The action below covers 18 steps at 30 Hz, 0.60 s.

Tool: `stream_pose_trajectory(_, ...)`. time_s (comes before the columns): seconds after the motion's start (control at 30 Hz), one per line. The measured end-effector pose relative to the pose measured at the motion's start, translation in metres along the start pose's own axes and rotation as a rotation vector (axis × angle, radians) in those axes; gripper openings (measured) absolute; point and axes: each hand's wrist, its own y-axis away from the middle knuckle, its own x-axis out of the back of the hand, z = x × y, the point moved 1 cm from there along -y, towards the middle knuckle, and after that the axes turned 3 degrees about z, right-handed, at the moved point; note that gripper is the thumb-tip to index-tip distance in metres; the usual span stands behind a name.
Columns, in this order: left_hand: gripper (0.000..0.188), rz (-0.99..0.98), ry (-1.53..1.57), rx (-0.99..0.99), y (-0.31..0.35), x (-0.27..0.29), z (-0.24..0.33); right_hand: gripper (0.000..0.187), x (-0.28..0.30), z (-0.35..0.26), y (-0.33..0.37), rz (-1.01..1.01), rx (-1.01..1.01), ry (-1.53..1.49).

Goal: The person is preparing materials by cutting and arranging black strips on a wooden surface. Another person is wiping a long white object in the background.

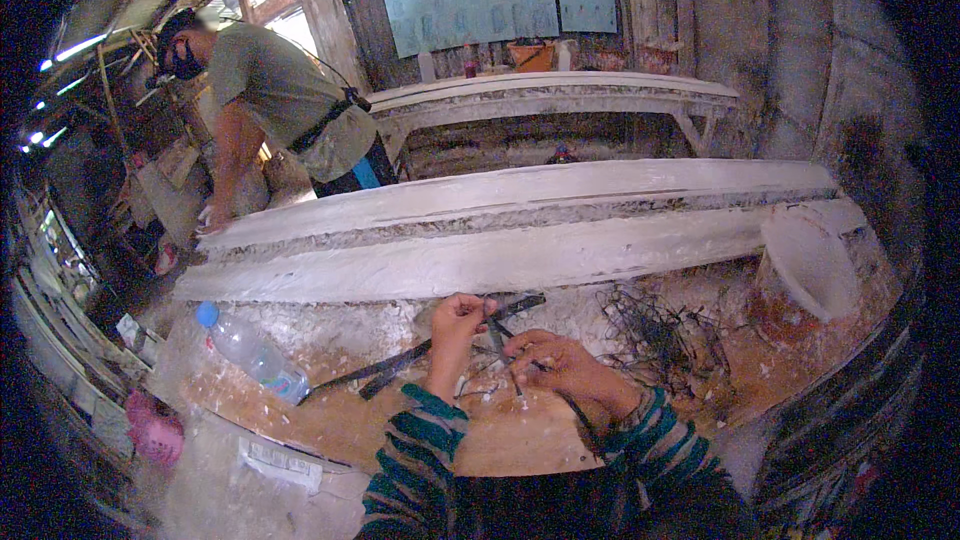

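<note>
Over the near part of the worktable (500, 440), my left hand (458, 332) pinches the upper end of a thin dark strip (496, 337). My right hand (572, 368) is closed on the same strip lower down, its fingers bent around it. Another dark length hangs from below my right hand toward the table edge. More flat black strips (385, 368) lie beside and behind my left hand. A loose tangle of thin dark strands (665, 335) rests to the right of my right hand. What the strips are made of I cannot tell.
Two long white-coated lengths (450, 265) run across the table behind my hands. A clear bottle with a blue cap (250, 348) lies at left; a whitish bucket (808, 265) stands at right. A co-worker (280, 90) leans over the far left end. Another bench (550, 90) stands behind.
</note>
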Motion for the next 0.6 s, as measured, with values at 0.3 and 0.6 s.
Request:
stream_pose_trajectory(0.3,0.013,-0.535,-0.397,-0.079,0.032,-0.03,0.021,0.009,0.04,0.009,-0.003,0.576,-0.132,0.295)
stream_pose_trajectory(0.6,0.014,-0.656,-0.034,0.085,0.028,-0.014,0.022,0.015,0.045,0.008,-0.009,0.86,0.214,0.776)
